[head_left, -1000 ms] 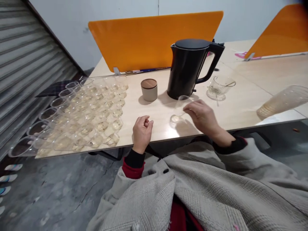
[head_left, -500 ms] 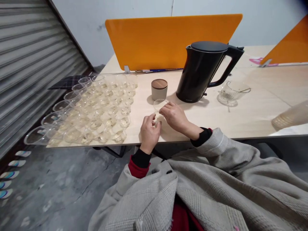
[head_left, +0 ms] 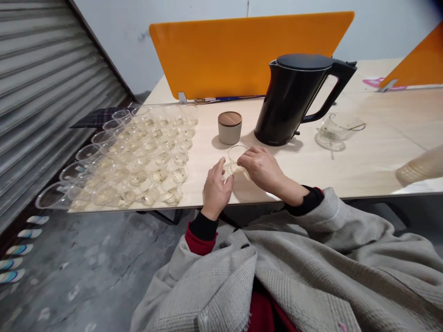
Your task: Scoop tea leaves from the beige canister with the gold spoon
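A clear plastic cup (head_left: 236, 153) with a pale yellowish bottom is just above or on the table in front of me; I cannot tell if it touches the wood. My right hand (head_left: 260, 168) pinches its right side near the rim. To the left of that cup, my left hand (head_left: 217, 186) is open, fingers raised and apart, with little or no contact. Beyond the cup stands a small grey canister (head_left: 230, 133) with a wooden lid. Several rows of clear cups (head_left: 152, 157), holding a little pale liquid and dark bits, fill the table's left end.
A black electric kettle (head_left: 290, 101) stands behind my right hand. Farther right are a glass cup (head_left: 341, 129) on a clear saucer and a lying stack of plastic cups (head_left: 420, 167). An orange divider (head_left: 249, 57) runs along the back. The table's front edge is close to my body.
My right hand and the plastic cup have shifted a little to the right, away from my left hand. The left fingers have straightened and spread. The view has shifted slightly.
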Demonstrator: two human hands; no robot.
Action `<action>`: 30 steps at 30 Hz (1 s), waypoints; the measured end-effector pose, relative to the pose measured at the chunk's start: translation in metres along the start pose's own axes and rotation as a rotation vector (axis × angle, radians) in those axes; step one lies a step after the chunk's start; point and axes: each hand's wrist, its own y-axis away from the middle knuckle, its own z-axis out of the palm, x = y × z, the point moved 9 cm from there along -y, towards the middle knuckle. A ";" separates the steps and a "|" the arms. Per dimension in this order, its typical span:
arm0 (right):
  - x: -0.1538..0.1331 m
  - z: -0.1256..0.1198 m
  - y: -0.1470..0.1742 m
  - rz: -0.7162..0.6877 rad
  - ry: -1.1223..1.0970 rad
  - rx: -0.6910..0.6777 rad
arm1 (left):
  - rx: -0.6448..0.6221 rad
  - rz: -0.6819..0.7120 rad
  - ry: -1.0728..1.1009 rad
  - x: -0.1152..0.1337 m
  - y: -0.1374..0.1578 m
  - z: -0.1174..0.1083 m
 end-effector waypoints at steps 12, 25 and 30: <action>-0.003 -0.008 0.010 -0.045 -0.081 0.089 | -0.061 0.018 -0.040 0.005 0.000 0.005; 0.083 -0.033 0.020 0.274 -0.409 0.365 | -0.022 -0.006 0.002 0.003 0.002 0.000; 0.114 -0.031 -0.012 0.383 -0.494 0.291 | -0.009 -0.007 -0.002 0.004 0.003 -0.001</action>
